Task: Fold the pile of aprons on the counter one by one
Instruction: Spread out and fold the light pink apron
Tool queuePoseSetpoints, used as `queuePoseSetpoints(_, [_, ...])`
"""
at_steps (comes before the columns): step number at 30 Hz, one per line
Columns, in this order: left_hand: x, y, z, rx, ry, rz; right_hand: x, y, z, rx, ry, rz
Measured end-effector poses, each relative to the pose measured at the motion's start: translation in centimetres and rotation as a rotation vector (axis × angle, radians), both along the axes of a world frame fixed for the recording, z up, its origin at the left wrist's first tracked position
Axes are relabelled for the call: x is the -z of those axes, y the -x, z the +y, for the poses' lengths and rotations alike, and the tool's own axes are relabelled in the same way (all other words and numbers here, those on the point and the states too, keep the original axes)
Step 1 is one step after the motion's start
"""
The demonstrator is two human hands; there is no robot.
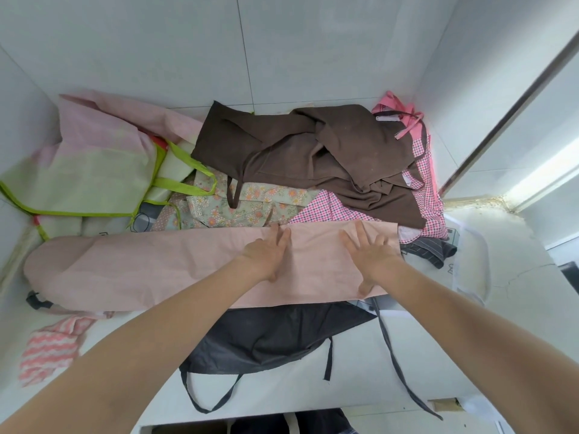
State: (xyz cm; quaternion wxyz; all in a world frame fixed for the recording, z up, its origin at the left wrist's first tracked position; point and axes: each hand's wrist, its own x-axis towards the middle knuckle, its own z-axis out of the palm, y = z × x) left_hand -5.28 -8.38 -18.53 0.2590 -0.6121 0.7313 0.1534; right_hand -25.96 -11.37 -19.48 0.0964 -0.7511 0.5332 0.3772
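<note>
Pink apron (163,267) folded lengthwise on surface (344,383); left hand (266,255) and right hand (369,255) flat, pressing it, gripping nothing.

Looks like home kitchen or utility corner. Large glossy white wall tiles (282,42) with thin dark grout lines on three sides, closing in tight alcove. White stone-like counter (517,292) below, hairline crack near right edge, yellowed sealant in corner joint. Metal-framed window or sliding door edge (507,98) at right, daylight coming through. Household fabric heaped on counter: brown cloth apron (313,145), pink checked apron (326,208), floral apron (250,205).
</note>
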Motion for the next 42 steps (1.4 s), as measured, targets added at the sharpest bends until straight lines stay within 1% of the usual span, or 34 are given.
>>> queuePoseSetpoints(5, [0.4, -0.2, -0.1, -0.002, -0.004, 0.006, 0.8, 0.7, -1.1, 0.042, 0.008, 0.054])
queuePoseSetpoints(7, [0.3, -0.4, -0.2, 0.001, -0.014, 0.036, 0.8, 0.7, -1.1, 0.043, 0.014, 0.057])
queuePoseSetpoints(10, [0.2, -1.1, -0.6, -0.022, -0.044, 0.1, 0.1, 0.7, -1.4, 0.023, -0.053, 0.104])
queuePoseSetpoints(11, [0.2, -1.2, -0.7, -0.028, -0.051, 0.113, -0.3, 0.7, -1.6, 0.028, -0.07, 0.088])
queuePoseSetpoints(12, [0.2, -1.2, -0.7, -0.034, -0.056, 0.127, -1.0, 0.6, -1.9, 0.046, -0.075, 0.033])
queuePoseSetpoints(14, [0.1, -1.2, -0.9, -0.077, -0.047, 0.196, -2.1, 0.3, -2.7, 0.098, -0.028, -0.177])
queuePoseSetpoints(16, [-0.2, -1.5, -1.2, -0.177, -0.009, 0.35, -3.1, -0.6, -3.3, 0.104, 0.057, -0.346])
queuePoseSetpoints(18, [-0.4, -1.9, -1.6, -0.276, 0.077, 0.444, -3.5, -1.6, -3.6, 0.086, 0.102, -0.38])
queuePoseSetpoints(20, [-0.5, -1.9, -1.9, -0.296, 0.156, 0.431, -3.5, -2.2, -3.8, 0.088, 0.102, -0.35])
queuePoseSetpoints(23, [-0.4, -1.7, -2.2, -0.291, 0.183, 0.411, -4.2, -2.4, -4.1, 0.097, 0.026, -0.342])
queuePoseSetpoints(25, [-0.7, -1.6, -2.3, -0.295, 0.153, 0.476, -5.6, -2.1, -4.9, 0.127, -0.057, -0.357])
queuePoseSetpoints(27, [-1.1, -1.3, -2.5, -0.323, 0.11, 0.607, -7.3, -1.1, -6.2, 0.152, -0.132, -0.322])
queuePoseSetpoints(28, [-1.3, -1.3, -2.6, -0.33, 0.103, 0.642, -8.2, -0.5, -6.9, 0.158, -0.149, -0.274])
queuePoseSetpoints(29, [-1.4, -1.3, -2.8, -0.323, 0.107, 0.64, -9.0, 0.2, -7.6, 0.142, -0.144, -0.21])
queuePoseSetpoints(31, [-2.0, -1.4, -3.3, -0.289, 0.121, 0.579, -10.2, 1.7, -8.6, 0.082, -0.07, -0.059])
queuePoseSetpoints(32, [-2.2, -1.5, -3.4, -0.286, 0.121, 0.564, -10.6, 2.2, -8.8, 0.077, -0.033, -0.027])
queuePoseSetpoints(33, [-2.2, -1.6, -3.5, -0.278, 0.121, 0.561, -10.7, 2.2, -9.0, 0.095, -0.019, -0.05])
queuePoseSetpoints(34, [-2.3, -1.7, -3.4, -0.268, 0.118, 0.546, -10.7, 1.7, -8.8, 0.119, -0.017, -0.137])
queuePoseSetpoints(36, [-2.5, -1.3, -3.3, -0.241, 0.139, 0.521, -10.3, -1.3, -7.7, 0.194, -0.09, -0.442])
queuePoseSetpoints(37, [-2.5, -1.2, -3.3, -0.237, 0.155, 0.523, -10.0, -3.5, -7.1, 0.214, -0.164, -0.564])
queuePoseSetpoints(38, [-2.9, -0.9, -3.2, -0.24, 0.16, 0.546, -9.3, -5.7, -6.6, 0.22, -0.237, -0.632])
queuePoseSetpoints(40, [-3.2, -0.9, -3.2, -0.282, 0.128, 0.626, -7.8, -9.5, -5.5, 0.165, -0.325, -0.628])
queuePoseSetpoints(42, [-3.3, -2.1, -2.8, -0.322, 0.072, 0.627, -6.1, -12.0, -5.2, 0.058, -0.281, -0.546])
